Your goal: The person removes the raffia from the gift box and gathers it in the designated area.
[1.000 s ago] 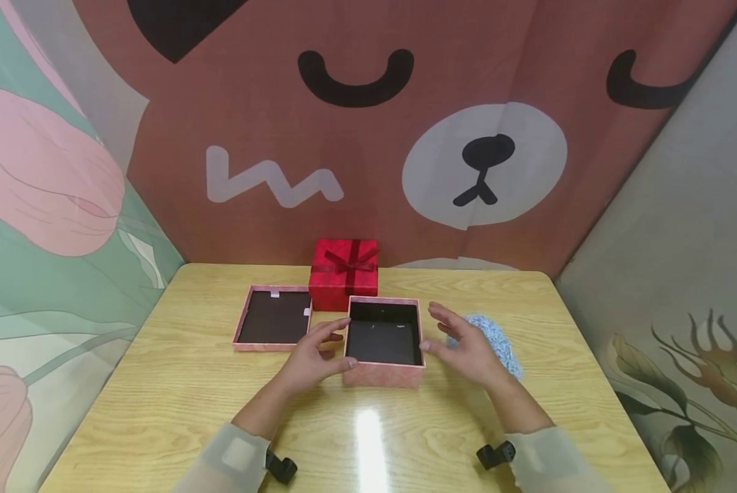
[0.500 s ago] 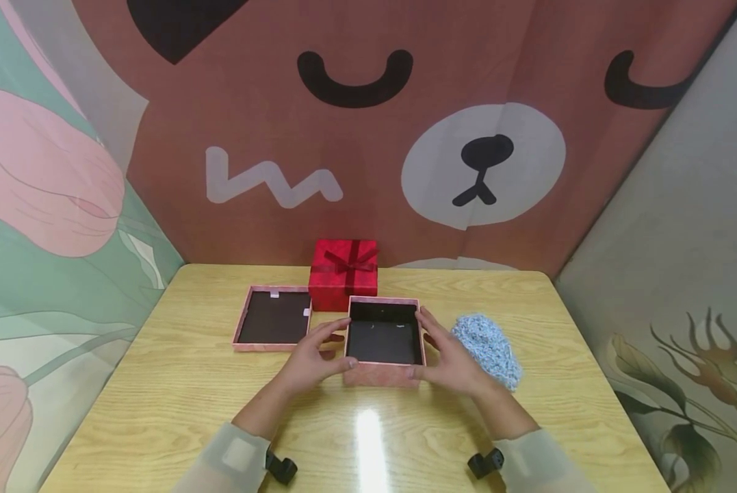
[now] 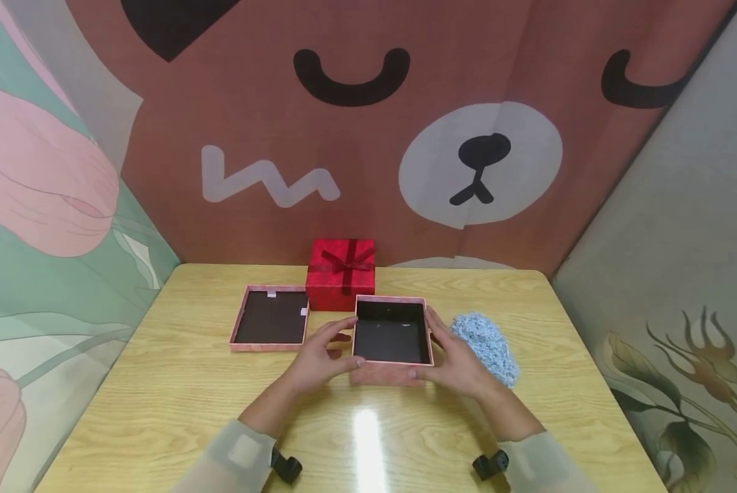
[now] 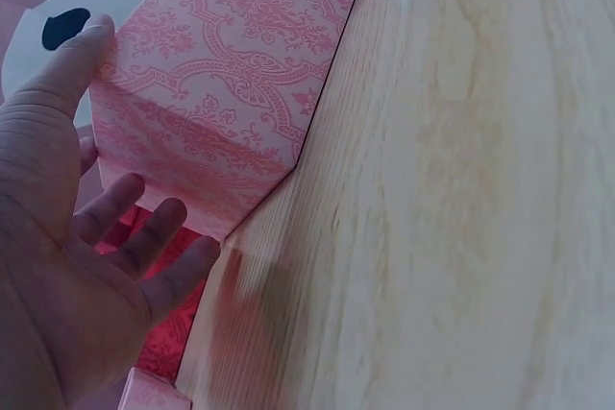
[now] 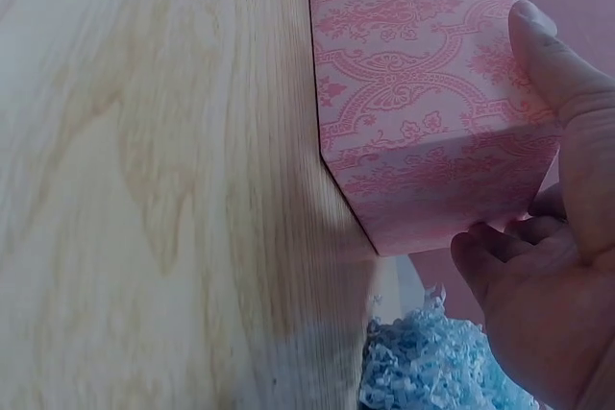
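Note:
A pink patterned gift box (image 3: 388,374), lidless and dark inside, stands on the table between both hands. My left hand (image 3: 316,356) holds its left side, with the thumb at the front corner and the index finger near the back corner. In the left wrist view, the other fingers curve loosely beside the box wall. My right hand (image 3: 460,361) grips the right side, thumb on the front face and fingers along the side wall. Left of the box lies its shallow lid (image 3: 269,318), dark inside face up. A clump of blue shredded paper (image 3: 486,348) rests beyond the right hand.
A red gift box (image 3: 341,274) with a dark red ribbon bow stands behind the lid and pink box, near the back edge of the wooden table (image 3: 177,404). A printed curtain (image 3: 368,164) hangs behind the table.
My right hand has come in from the right and taken hold of the pink box. The box has then shifted slightly right, with both hands on it.

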`<action>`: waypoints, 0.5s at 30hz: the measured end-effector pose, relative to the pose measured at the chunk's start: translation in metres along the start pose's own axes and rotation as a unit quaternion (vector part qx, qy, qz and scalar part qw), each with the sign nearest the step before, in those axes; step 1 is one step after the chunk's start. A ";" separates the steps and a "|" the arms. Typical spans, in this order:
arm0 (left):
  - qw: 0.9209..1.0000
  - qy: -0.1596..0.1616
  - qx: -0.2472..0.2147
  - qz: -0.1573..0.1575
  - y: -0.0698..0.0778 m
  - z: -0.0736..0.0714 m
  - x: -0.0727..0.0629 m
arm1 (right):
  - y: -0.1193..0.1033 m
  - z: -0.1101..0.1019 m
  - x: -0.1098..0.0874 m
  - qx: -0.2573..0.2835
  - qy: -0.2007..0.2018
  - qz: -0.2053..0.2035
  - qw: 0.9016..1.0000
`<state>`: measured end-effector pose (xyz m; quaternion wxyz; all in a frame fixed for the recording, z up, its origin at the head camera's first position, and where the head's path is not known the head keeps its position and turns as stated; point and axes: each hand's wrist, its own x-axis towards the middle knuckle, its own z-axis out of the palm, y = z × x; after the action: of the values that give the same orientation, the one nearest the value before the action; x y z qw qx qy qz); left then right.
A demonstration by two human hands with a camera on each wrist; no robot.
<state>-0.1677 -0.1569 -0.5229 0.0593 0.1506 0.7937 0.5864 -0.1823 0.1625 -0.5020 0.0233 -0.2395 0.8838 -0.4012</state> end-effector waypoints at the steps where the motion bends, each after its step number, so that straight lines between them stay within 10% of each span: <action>1: 1.000 -0.002 0.004 0.001 0.001 0.001 0.001 | 0.001 -0.001 0.000 -0.001 0.000 0.000 1.000; 15: 0.999 -0.021 0.032 -0.001 0.007 0.016 0.014 | 0.011 -0.015 -0.011 -0.020 0.013 0.015 1.000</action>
<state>-0.1753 -0.1361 -0.5197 0.0713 0.1638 0.8111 0.5570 -0.1803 0.1836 -0.5013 0.0127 -0.2216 0.8953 -0.3863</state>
